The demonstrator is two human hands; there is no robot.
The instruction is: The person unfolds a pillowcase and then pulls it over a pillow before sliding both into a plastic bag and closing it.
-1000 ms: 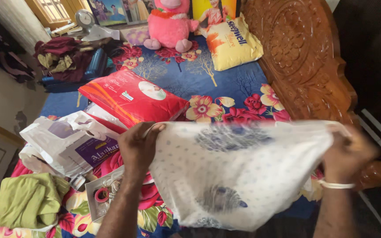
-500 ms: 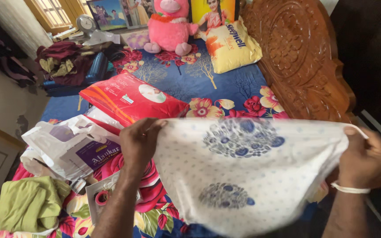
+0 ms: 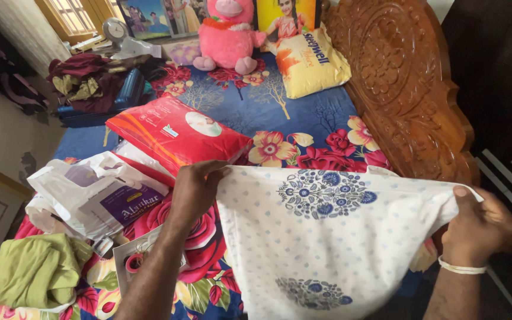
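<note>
Above the floral bed, white printed cloth (image 3: 327, 237) stretched between left hand (image 3: 194, 189) and right hand (image 3: 481, 228), both pinching its top corners

Red flat package (image 3: 179, 133) mid-bed — white carrier bag (image 3: 99, 192) beside it.

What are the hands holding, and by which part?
Both hold one white cloth with blue floral prints, stretched between them by its top edge: the left hand pinches the left corner, the right hand the right corner.
</note>
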